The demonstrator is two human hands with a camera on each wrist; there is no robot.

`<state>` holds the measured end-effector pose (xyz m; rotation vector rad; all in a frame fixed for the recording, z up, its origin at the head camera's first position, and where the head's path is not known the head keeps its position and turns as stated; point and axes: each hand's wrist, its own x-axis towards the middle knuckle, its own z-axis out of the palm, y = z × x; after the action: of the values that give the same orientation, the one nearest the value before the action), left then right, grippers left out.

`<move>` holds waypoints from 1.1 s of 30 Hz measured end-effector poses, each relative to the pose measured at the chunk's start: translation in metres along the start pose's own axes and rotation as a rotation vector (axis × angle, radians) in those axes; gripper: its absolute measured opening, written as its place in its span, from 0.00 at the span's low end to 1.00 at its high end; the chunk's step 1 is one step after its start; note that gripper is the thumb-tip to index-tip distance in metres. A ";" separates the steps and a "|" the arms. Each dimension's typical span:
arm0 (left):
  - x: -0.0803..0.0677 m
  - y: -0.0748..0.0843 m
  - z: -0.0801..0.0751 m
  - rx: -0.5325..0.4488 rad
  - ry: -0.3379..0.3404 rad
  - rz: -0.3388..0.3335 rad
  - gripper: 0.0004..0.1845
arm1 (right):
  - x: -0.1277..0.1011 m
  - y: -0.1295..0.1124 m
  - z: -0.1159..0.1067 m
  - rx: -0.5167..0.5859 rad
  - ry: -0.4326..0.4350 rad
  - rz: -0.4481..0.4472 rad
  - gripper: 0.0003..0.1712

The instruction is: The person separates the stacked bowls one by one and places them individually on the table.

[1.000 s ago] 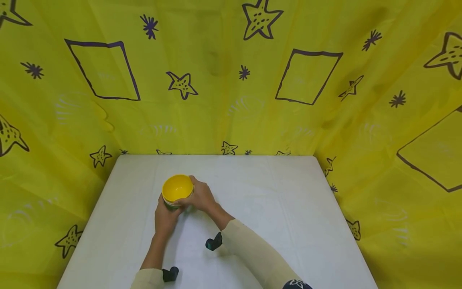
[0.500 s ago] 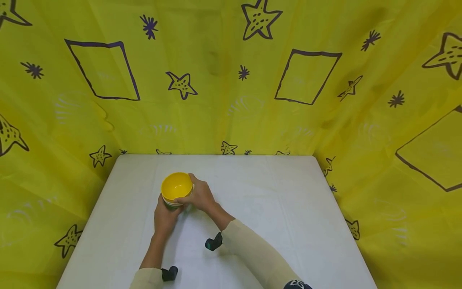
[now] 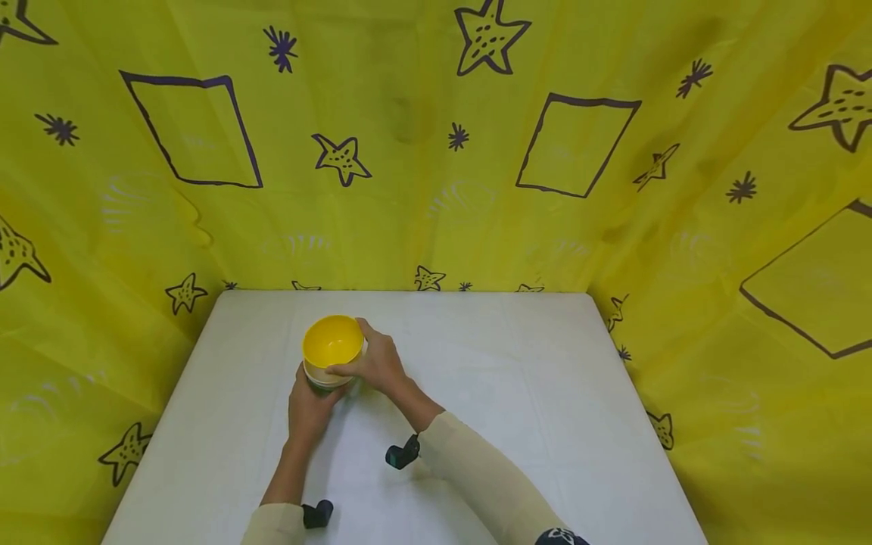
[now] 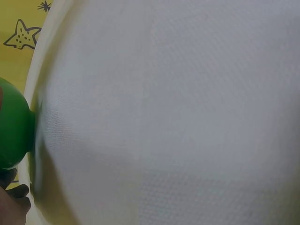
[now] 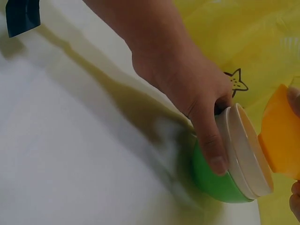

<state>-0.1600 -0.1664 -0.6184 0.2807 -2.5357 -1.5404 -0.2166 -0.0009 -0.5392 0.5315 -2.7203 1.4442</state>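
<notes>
Both hands are at the bowl stack on the left-centre of the white table, in front of the yellow star-print backdrop. The yellow bowl sits on top, mouth up, and the right hand has it: thumb on the near rim, fingers curled round the far side. In the right wrist view that yellow bowl stands clear of the cream bowl below it, tilted, with a visible gap between the two.

Down below, the left hand comes in from the near side, fingers wrapped round the lower bowls. The right wrist camera shows it well: the left hand clamps the stack, its thumb pressed across the green bowl and up against the cream one. The green bowl is the bottom of the nest and rests on the table; the left wrist view catches only a slice of that green bowl at the frame's edge.

So the relation that counts: the yellow bowl lies straight above the stack, the stack's axis roughly upright, the right hand above and the left hand beneath. The right hand is the one on the top bowl; the left only braces the base. Any parting, I judge, runs up along that axis.
</notes>
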 end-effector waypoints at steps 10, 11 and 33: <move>0.001 -0.001 0.002 0.008 0.010 -0.005 0.57 | 0.000 -0.001 -0.008 0.032 0.079 -0.007 0.54; 0.001 -0.002 0.002 0.009 0.014 -0.006 0.57 | -0.001 -0.001 -0.009 0.045 0.089 -0.006 0.53; 0.001 -0.003 0.004 0.006 0.018 -0.026 0.58 | -0.007 0.018 -0.034 0.117 0.231 0.065 0.52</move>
<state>-0.1613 -0.1649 -0.6231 0.3278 -2.5328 -1.5329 -0.2204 0.0376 -0.5356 0.2618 -2.5085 1.5780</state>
